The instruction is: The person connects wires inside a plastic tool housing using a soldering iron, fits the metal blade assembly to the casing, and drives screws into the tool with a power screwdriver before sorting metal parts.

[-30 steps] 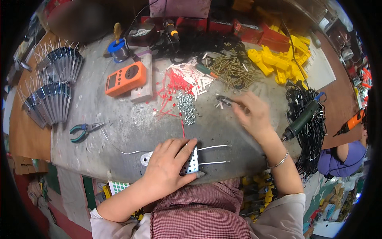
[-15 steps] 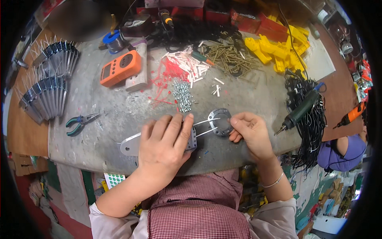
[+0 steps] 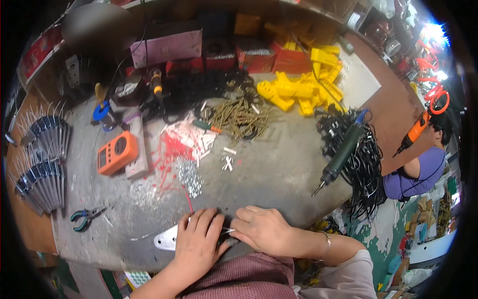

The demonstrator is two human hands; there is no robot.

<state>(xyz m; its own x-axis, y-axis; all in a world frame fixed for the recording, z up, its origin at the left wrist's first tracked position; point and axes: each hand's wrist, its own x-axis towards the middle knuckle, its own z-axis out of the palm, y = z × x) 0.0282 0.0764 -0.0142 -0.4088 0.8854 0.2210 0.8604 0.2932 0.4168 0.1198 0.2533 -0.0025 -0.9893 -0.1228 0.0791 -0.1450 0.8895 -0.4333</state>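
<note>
My left hand (image 3: 199,241) lies over a flat silver metal plate (image 3: 167,238) with a rounded, holed end, its fingers closed down on it at the near edge of the bench. Just right of it, my right hand (image 3: 261,230) is closed in a curled grip, and what it holds is hidden under the fingers. Thin pale rods (image 3: 227,230) show in the gap between the hands. A red-coated lead (image 3: 188,200) runs down to the left fingertips. Beyond the hands lies a heap of small shiny nuts (image 3: 190,177).
Cutting pliers (image 3: 86,218) lie at left, below an orange meter (image 3: 117,152). Long screws (image 3: 241,118), white sleeves (image 3: 199,142) and yellow plastic parts (image 3: 301,92) are heaped farther back. A dark green power screwdriver (image 3: 342,152) rests on black cables (image 3: 366,172). Someone in purple (image 3: 420,172) sits at right.
The view has tilted up, showing more of the bench's back. My right hand has moved in beside the left and turned over; the metal ring it pinched before is out of sight.
</note>
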